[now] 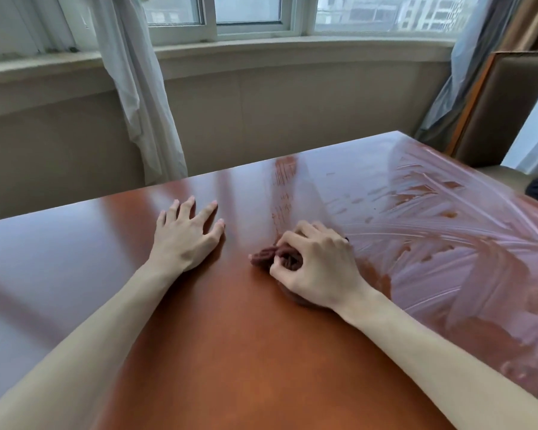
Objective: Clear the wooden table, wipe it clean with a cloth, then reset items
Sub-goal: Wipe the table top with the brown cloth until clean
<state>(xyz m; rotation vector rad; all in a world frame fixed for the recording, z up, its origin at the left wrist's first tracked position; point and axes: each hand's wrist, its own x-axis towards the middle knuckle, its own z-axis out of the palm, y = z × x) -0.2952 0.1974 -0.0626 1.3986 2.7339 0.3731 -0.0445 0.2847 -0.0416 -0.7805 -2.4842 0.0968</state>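
The worktop [218, 321] is cleared and half wiped: right hand [319, 265] grips the cloth [274, 256], left hand [185, 235] rests flat with fingers straight.

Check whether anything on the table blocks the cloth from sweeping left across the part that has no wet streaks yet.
Only the left hand, which rests flat on the wooden table just left of the cloth gripped by the right hand. Nothing else visible lies on that side.
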